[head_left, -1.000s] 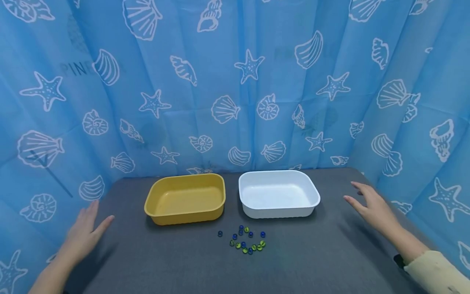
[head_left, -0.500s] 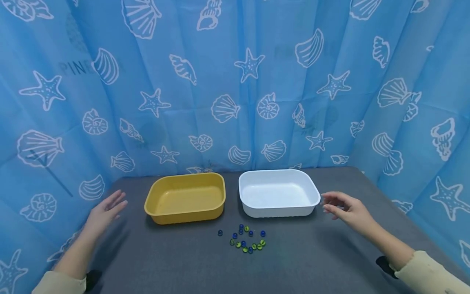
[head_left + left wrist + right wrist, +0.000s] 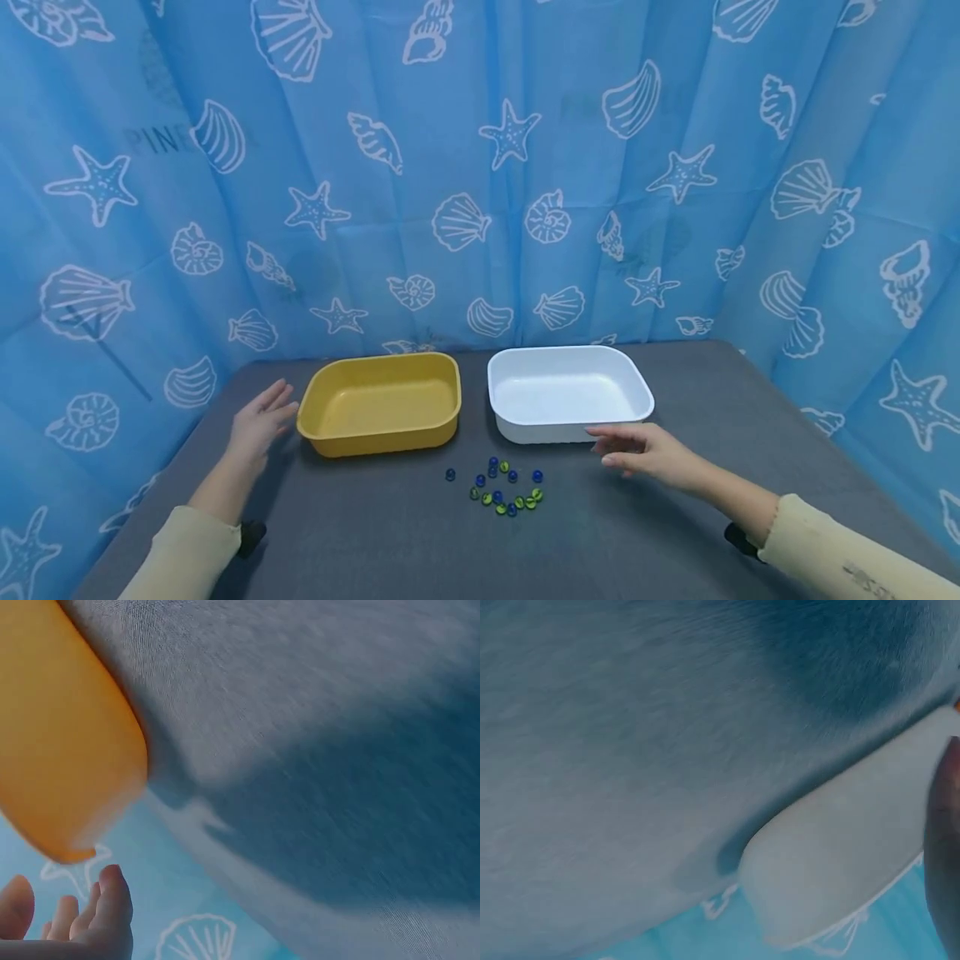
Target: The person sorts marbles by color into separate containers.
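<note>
My left hand (image 3: 257,425) hovers just left of the yellow basin (image 3: 382,443), fingers loosely extended near its left rim; in the left wrist view its fingers (image 3: 111,907) show below the basin's (image 3: 75,735) corner. My right hand (image 3: 648,454), with relaxed, slightly bent fingers and nothing held, is in front of the white basin (image 3: 570,433), its index fingertip overlapping the basin's lower right wall in the head view. The right wrist view has one finger (image 3: 943,847) beside the white basin (image 3: 832,840). Several glass marbles, blue (image 3: 537,477) and yellow-green (image 3: 531,503), lie between the hands.
Both basins stand side by side with a narrow gap, their insides bare. A grey cloth (image 3: 360,533) covers the table. A blue curtain (image 3: 480,167) with shell and starfish prints hangs behind and along both sides.
Both hands have moved inward: the left rightward to the yellow basin's side, the right leftward to the front of the white basin. Marbles and basins stay in place.
</note>
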A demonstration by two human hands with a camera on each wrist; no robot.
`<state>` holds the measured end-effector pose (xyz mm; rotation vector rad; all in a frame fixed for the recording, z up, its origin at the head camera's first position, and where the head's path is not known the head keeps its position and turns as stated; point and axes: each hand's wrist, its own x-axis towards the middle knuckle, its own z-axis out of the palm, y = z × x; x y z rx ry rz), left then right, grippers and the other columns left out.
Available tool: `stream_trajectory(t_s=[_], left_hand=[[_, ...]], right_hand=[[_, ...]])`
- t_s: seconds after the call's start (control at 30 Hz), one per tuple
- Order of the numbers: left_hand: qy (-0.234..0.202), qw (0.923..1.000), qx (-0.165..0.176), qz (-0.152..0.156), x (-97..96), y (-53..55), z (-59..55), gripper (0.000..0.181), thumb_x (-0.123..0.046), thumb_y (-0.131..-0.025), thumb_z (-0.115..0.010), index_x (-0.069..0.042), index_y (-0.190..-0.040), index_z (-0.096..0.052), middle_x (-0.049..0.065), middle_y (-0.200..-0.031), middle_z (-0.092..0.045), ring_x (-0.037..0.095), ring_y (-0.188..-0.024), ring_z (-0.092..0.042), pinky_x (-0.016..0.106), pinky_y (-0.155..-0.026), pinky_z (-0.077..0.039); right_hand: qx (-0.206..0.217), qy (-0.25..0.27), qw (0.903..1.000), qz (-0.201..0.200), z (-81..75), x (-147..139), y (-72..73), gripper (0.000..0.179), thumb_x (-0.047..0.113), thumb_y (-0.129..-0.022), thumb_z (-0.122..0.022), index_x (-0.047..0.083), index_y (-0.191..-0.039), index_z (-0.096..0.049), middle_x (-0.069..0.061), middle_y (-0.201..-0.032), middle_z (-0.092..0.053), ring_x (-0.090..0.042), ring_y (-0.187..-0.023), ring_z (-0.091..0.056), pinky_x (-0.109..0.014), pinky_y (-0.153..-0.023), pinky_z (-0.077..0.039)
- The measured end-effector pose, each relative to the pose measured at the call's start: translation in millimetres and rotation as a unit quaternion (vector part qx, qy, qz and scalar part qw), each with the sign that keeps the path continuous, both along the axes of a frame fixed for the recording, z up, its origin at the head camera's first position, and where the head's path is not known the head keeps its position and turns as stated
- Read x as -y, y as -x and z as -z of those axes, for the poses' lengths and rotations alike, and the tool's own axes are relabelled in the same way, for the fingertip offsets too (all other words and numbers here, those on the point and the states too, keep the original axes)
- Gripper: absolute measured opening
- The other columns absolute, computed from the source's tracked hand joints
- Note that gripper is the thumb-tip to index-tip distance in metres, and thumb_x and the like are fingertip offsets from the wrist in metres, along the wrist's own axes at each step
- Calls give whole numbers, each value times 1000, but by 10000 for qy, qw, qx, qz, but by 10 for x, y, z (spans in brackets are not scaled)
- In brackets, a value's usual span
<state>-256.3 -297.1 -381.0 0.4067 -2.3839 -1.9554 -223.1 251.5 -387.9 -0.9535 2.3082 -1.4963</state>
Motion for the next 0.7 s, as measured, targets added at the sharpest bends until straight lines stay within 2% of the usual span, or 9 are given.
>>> stream_trajectory(t_s=[0.07,0.1,0.2,0.27,0.37,0.53,0.7], left_hand=[[-103,9999,-11,-27,-36,43,18,65,-14,-102,-48,-11,-156,-12,10,-159,-18,30,-145,-18,50,-112,-27],[-132,9999,-34,-26,-54,61,24,64,-12,-103,-47,-11,-156,-12,10,-159,-17,30,-145,-17,49,-113,-27],[-204,9997,-71,-106,-110,110,54,62,-7,-102,-45,-10,-155,-13,11,-159,-18,29,-145,-18,47,-113,-27],[-242,9995,-66,-176,-140,128,70,60,-5,-103,-44,-9,-155,-14,11,-158,-19,28,-145,-17,45,-114,-26],[-349,9990,-26,-275,-168,139,94,60,-3,-102,-43,-9,-155,-15,12,-158,-19,28,-145,-16,44,-115,-22],[-443,9983,43,-377,-180,143,131,59,0,-102,-42,-8,-155,-16,12,-157,-19,28,-145,-16,44,-115,-22],[-487,9985,170,-194,-165,153,143,59,-1,-103,-39,-10,-155,-14,9,-158,-18,28,-146,-14,45,-115,-24]], right_hand=[[188,-161,9995,-171,14,81,28,43,9,-98,-57,-8,-136,-49,-37,-123,-53,-10,-102,-61,-29,-76,-55],[234,-223,9991,-266,19,122,42,46,9,-98,-58,-14,-135,-45,-37,-125,-53,-14,-106,-61,-27,-79,-54],[350,-333,9977,-472,19,237,69,47,9,-97,-59,-14,-135,-46,-35,-129,-52,-30,-118,-57,-22,-86,-50],[416,-384,9970,-535,21,304,85,47,10,-97,-59,-14,-135,-46,-35,-129,-52,-41,-119,-53,-22,-87,-50],[499,-439,9963,-545,32,405,113,46,9,-96,-60,-14,-134,-47,-33,-128,-54,-49,-118,-51,-25,-88,-51],[512,-650,9953,-508,100,533,183,45,10,-94,-63,-12,-132,-52,-30,-124,-58,-46,-114,-55,-30,-85,-52],[636,-866,9933,-435,149,620,223,43,8,-93,-65,-10,-131,-55,-24,-115,-64,-32,-101,-60,-26,-75,-52]])
